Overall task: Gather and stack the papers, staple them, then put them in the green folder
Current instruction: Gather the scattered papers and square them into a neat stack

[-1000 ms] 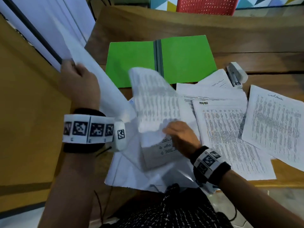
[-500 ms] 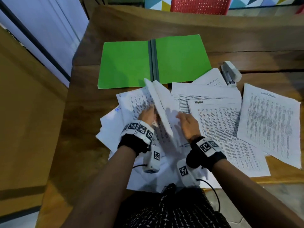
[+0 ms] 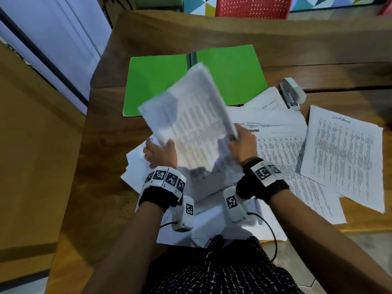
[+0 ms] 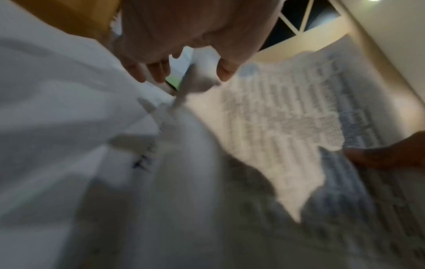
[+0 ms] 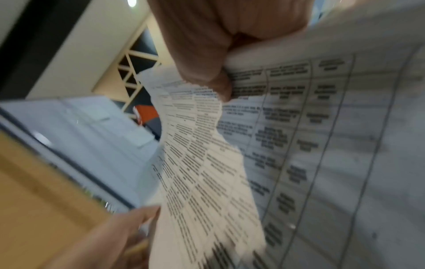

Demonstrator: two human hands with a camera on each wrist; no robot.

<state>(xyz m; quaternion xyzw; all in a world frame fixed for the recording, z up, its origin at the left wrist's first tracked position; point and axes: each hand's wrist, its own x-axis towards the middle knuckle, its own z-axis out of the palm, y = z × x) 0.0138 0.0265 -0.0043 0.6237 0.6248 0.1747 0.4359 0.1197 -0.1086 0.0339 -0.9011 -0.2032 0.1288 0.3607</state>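
I hold a bundle of printed papers [image 3: 191, 128] tilted up above the table, printed face toward me. My right hand [image 3: 241, 145] grips its right edge; the right wrist view shows the thumb [image 5: 216, 85] clamped on the sheets [image 5: 287, 145]. My left hand [image 3: 161, 153] holds the lower left edge, thumb in front and fingers behind; the left wrist view is blurred, with the thumb [image 4: 226, 71] near the paper [image 4: 287, 127]. The green folder [image 3: 161, 81] lies open flat behind the bundle. A grey stapler [image 3: 291, 94] sits to its right.
Loose printed sheets [image 3: 343, 155] are spread over the right of the wooden table [image 3: 110, 145], more of them [image 3: 282, 149] beside my right hand. Blank white sheets [image 3: 137, 166] lie under my wrists at the near edge. A red chair [image 3: 252, 7] stands beyond the table.
My left hand came down from the upper left and joined the right at the papers. The bundle, edge-on and low half a second ago, now stands raised and tilted with its face toward me.
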